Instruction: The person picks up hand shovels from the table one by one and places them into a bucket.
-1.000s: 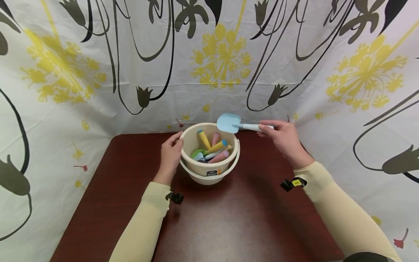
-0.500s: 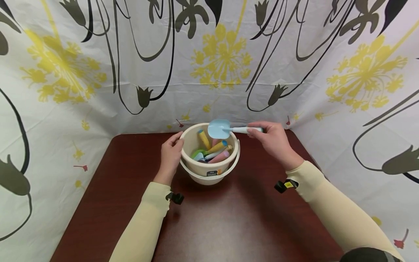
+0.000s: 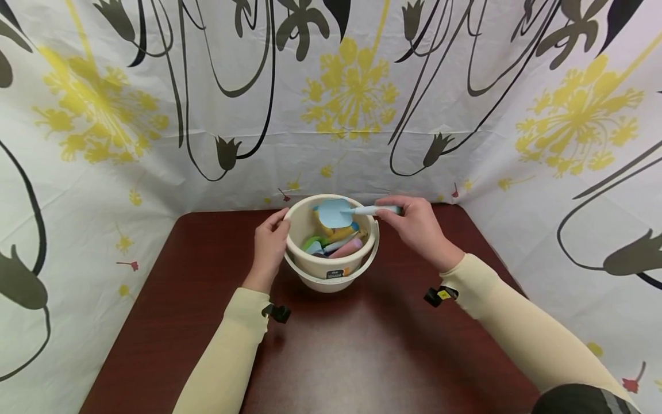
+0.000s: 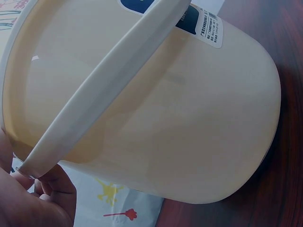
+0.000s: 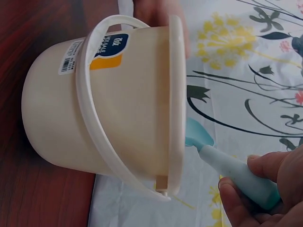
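Note:
A cream bucket [image 3: 326,267] stands upright at the back of the table. My left hand [image 3: 270,241] grips its left rim; in the left wrist view the fingers are curled by the rim, at the end of the bucket's handle [image 4: 104,90]. My right hand [image 3: 416,224] pinches a light blue toy shovel [image 3: 335,214] by its pale grip [image 5: 234,170]. The shovel's blade hangs over the bucket's mouth, tipped toward the inside. Inside lie several toy tools, among them a pink handle [image 3: 347,248], a yellow one [image 3: 341,233] and a green piece [image 3: 312,241].
The dark red-brown table [image 3: 362,351] lies under the bucket and reaches toward me. A white curtain [image 3: 289,103] with yellow and grey flowers hangs right behind and along both sides. The bucket's swing handle droops over its front.
My right hand has moved left and slightly down, bringing the shovel from the bucket's right rim to over its mouth. My left hand and the bucket have stayed put.

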`<move>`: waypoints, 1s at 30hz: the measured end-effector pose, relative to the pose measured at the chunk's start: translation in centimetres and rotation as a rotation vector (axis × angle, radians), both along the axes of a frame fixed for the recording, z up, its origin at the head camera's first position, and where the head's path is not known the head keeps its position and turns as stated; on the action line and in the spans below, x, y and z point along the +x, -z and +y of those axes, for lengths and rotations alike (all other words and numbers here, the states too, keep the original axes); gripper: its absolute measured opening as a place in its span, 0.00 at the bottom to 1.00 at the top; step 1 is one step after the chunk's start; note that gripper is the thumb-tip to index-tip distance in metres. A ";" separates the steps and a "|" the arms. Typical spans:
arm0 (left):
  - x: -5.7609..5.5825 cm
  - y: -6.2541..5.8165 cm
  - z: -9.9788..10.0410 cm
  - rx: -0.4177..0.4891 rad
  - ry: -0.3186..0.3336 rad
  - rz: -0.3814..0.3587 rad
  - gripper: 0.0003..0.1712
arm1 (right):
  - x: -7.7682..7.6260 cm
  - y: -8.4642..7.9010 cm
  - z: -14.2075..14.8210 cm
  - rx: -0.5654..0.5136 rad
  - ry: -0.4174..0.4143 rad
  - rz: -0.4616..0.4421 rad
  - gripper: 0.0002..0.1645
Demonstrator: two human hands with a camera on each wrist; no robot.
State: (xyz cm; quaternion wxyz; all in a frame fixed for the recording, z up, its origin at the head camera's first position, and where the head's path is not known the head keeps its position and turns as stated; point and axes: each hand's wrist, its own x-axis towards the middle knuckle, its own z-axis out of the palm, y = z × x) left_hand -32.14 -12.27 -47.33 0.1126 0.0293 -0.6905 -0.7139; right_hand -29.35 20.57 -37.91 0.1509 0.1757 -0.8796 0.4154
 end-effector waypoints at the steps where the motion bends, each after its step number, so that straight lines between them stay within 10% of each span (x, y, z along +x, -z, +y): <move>1: 0.0 0.0 0.0 -0.001 -0.001 0.000 0.22 | 0.0 0.0 -0.2 0.012 -0.006 0.012 0.13; 30: -0.1 0.1 -0.1 -0.010 -0.008 0.020 0.24 | -0.7 1.5 -5.0 0.274 -0.233 0.316 0.18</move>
